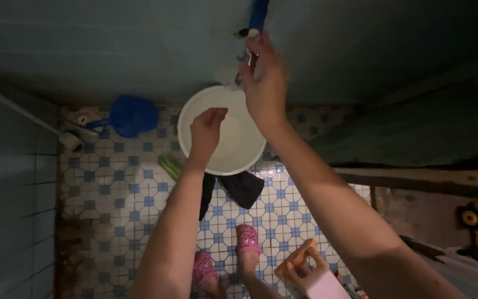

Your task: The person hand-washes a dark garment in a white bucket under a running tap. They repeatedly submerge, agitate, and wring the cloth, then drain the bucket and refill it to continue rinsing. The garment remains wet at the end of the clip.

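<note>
While left hand [207, 128] hovers over basin [195, 119], right hand [265, 83] at tap [256, 19].

Overall light: dim, with a cool blue-green cast.
Brightest spot: the white bucket [222, 133] — pale and nearly washed out inside.
Shadows: deep along the walls and the right side.
Sharpness: soft and grainy; the right hand [264, 83] slightly blurred.
Edges: wide-angle bending — arms look stretched.

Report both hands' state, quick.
Left hand: loosely curled, empty, above the white basin.
Right hand: fingers at the tap; grip cannot be told.
</note>
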